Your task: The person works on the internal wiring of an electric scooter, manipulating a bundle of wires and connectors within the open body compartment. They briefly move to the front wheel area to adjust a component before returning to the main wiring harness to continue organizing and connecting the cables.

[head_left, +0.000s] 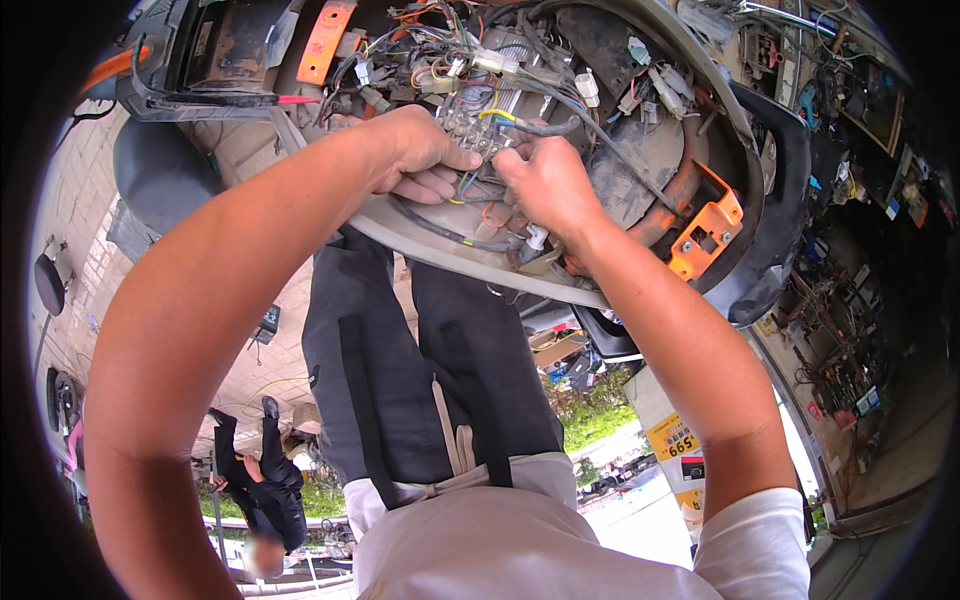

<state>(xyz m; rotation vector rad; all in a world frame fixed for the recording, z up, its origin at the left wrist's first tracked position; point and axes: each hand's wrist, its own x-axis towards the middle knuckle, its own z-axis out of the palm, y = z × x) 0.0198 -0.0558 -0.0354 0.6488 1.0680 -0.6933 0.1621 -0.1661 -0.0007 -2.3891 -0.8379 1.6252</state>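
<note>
My left hand [412, 158] has its thumb on the lower edge of a silvery, see-through terminal block [470, 128], with the fingers curled beneath it. Against the block's right end, my right hand [548, 182] is closed in a pinch; what lies between its fingertips is hidden. A black-sleeved cable [548, 127] with a yellow end runs into the block from the right. Thin blue and yellow wires [463, 187] come out below it, between my hands. Just behind stands a finned metal box [508, 100].
The open scooter body [470, 268] surrounds my hands, crowded with wiring and white connectors [587, 90]. An orange bracket [706, 226] is at right, another orange bracket [325, 42] at far left. A red-tipped probe [296, 100] lies at left. A person [262, 480] is in the background.
</note>
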